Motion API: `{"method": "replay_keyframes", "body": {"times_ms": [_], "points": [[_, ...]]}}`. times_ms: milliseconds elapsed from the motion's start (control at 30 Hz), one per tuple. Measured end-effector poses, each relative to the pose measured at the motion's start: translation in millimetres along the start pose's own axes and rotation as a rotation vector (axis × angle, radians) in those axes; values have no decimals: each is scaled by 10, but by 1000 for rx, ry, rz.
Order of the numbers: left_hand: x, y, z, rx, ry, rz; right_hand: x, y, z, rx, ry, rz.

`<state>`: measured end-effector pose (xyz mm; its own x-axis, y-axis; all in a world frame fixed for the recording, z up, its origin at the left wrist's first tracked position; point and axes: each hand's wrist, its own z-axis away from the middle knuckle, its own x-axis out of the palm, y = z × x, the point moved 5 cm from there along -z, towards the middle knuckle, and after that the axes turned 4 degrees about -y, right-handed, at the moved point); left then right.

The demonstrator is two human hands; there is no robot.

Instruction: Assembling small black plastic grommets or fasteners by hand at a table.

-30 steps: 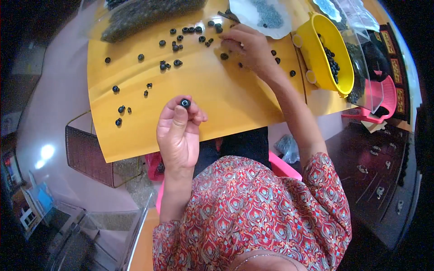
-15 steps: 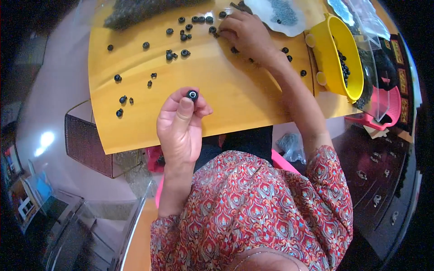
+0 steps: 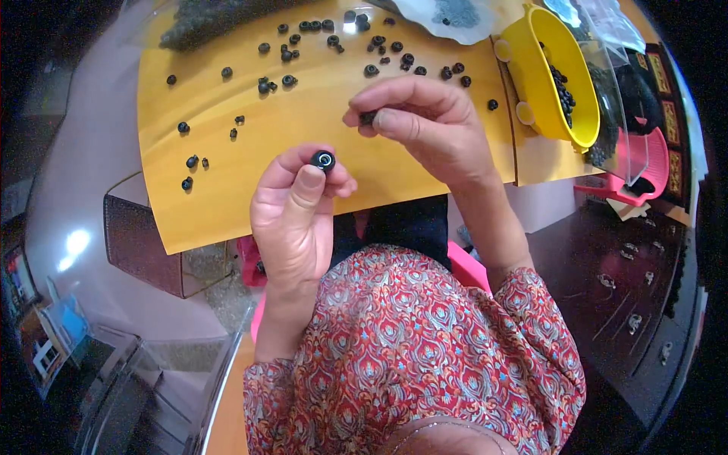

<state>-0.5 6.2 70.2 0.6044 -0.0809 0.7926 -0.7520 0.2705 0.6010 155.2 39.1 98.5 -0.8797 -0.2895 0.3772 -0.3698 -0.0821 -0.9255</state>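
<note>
Pinched between thumb and fingers of my left hand is a small round black part with a pale ring around its open centre, facing up. My right hand is closed in a pinch on a small dark piece, mostly covered by the fingertips. The two hands are apart, the right one a little farther out and to the right. Beyond them, many small black parts lie scattered over the yellow tabletop, some singly and some in little clusters.
A yellow tub with black parts inside sits at the right. At the far edge are a large bag of dark pieces and a white sheet bearing grey-blue bits. A pink basket stands beyond the table's right end.
My right hand has come back from the far side of the table toward my left, now with a small dark piece in its fingertips. The left hand still holds its black part.
</note>
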Motion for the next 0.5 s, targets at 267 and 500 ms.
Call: {"method": "replay_keyframes", "body": {"times_ms": [267, 500], "points": [[219, 29, 134, -1, 18, -17, 170, -97, 211, -2, 33, -174], [288, 30, 187, 7, 6, -65, 173, -160, 277, -170, 43, 18]]}}
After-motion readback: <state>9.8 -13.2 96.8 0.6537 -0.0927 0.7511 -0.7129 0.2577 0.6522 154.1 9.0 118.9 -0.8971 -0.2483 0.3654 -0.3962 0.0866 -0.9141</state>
